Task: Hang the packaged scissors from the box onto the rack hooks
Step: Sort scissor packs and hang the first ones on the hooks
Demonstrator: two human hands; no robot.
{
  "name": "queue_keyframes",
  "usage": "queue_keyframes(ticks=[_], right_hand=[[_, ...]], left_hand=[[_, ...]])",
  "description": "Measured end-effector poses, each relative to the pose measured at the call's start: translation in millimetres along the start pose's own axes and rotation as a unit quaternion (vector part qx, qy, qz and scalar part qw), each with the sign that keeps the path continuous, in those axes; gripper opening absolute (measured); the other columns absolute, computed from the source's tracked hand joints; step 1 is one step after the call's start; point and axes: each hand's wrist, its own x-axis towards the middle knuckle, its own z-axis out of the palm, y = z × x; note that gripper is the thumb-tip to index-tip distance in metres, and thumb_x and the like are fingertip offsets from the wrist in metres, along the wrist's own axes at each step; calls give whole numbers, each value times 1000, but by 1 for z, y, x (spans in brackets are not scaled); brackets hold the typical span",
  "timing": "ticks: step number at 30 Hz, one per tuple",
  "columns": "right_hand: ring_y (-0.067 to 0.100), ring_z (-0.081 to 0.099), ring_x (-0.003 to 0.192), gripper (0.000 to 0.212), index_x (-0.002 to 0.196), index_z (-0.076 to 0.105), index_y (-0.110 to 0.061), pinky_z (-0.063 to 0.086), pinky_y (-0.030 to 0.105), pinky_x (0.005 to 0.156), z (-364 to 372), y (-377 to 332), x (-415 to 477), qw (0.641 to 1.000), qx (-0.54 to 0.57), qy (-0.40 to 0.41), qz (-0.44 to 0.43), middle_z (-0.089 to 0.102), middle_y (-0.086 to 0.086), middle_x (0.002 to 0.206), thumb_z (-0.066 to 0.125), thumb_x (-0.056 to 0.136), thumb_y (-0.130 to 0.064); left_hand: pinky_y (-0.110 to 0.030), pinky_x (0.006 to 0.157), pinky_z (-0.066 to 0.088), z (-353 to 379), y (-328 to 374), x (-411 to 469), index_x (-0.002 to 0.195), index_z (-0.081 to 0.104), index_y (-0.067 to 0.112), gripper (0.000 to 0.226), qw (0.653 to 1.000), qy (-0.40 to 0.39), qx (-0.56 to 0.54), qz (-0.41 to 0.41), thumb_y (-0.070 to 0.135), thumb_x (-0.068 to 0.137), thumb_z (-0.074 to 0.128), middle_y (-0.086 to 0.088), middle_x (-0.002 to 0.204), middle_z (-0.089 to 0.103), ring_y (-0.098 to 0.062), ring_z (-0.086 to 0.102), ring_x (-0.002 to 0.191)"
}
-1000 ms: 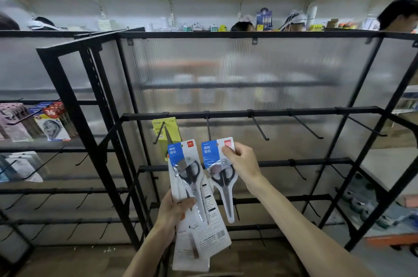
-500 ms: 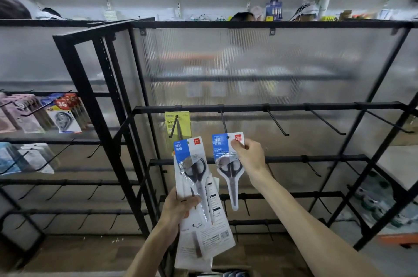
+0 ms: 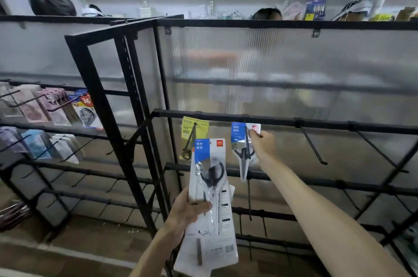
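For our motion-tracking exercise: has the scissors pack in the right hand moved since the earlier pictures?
Yes. The scissors pack rose to the rack bar, level with the yellow pack.

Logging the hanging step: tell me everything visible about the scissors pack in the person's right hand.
The small scissors pack has a card header, blue at left, white with a red logo at right, over a clear blister showing black handles and pale blades pointing down. It sits upright below the upper rail; a black hook runs across its front, so it looks threaded on. The right hand pinches its top right corner.
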Motion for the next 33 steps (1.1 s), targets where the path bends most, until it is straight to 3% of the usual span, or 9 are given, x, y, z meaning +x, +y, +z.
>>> queue_keyframes(ticks=[3, 8, 14, 17, 20, 22, 25, 28, 33], right_hand=[[19, 56, 69, 26, 81, 65, -12, 37, 28, 56, 6, -1, 21, 1000, 11, -6, 14, 65, 7, 78, 59, 99, -30], [13, 50, 64, 20, 89, 62, -9, 37, 26, 58, 7, 3, 30, 999, -15, -12, 31, 60, 6, 78, 59, 99, -26], [12, 56, 80, 12, 103, 50, -11, 41, 19, 65, -11, 20, -20, 998, -42, 25, -25, 59, 10, 100, 59, 98, -17], [7, 58, 86, 17, 109, 53, -15, 40, 16, 65, -13, 20, -73, 995, -38, -80, -38, 59, -5, 97, 58, 99, -29], [2, 57, 92, 28, 114, 54, -18, 41, 17, 69, -9, 20, -106, 987, -1, -162, -19, 60, -9, 102, 64, 95, -36], [5, 59, 94, 33, 114, 55, -18, 42, 21, 70, -6, 21, -115, 989, 30, -148, 5, 61, -7, 104, 69, 91, -38], [17, 65, 88, 14, 96, 61, -19, 50, 31, 70, -9, 27, -122, 993, 73, -71, 51, 67, 0, 94, 70, 89, -28], [23, 67, 96, 10, 100, 62, -14, 52, 34, 79, -19, 35, -132, 995, 74, -44, 53, 70, 5, 100, 66, 91, -17], [16, 67, 90, 10, 107, 60, -10, 52, 29, 70, -44, 43, -146, 987, 142, 8, 74, 70, 7, 102, 57, 98, -7]], left_hand=[[-16, 42, 41, 5, 5, 13, 107, 59, -3, 31, 1000, 11, 3, -1, -16, 82, 72, 7, 54, 61, -2, 54, 44], [-22, 51, 47, 12, 11, 19, 114, 61, 2, 38, 1000, -4, 3, -2, -2, 81, 78, -4, 76, 71, -9, 60, 57], [-29, 57, 46, 21, 14, 16, 109, 58, 2, 31, 1000, -31, -1, -1, -2, 84, 76, 5, 65, 65, -12, 55, 57], [-39, 63, 47, 22, 12, 7, 108, 59, 2, 32, 999, -39, -7, 4, 0, 82, 78, -3, 72, 68, -24, 57, 65], [-36, 60, 46, 23, 6, -5, 104, 61, 4, 34, 999, -49, 8, -7, 4, 78, 83, -4, 71, 64, -26, 54, 66], [-27, 56, 48, 24, 0, -11, 100, 61, 2, 29, 997, -63, 24, -23, -4, 79, 80, -4, 65, 63, -19, 58, 59], [-15, 43, 41, 22, -7, -21, 105, 58, -1, 34, 996, -71, 36, -39, -15, 79, 76, 4, 56, 60, -3, 54, 44], [-18, 51, 42, 13, -12, -31, 113, 61, 2, 43, 995, -78, 52, -26, -4, 77, 83, 7, 63, 62, -4, 55, 52], [-17, 52, 49, 2, -9, -40, 113, 65, 7, 35, 999, -41, 26, 19, -1, 83, 79, 5, 70, 74, -4, 67, 58]])
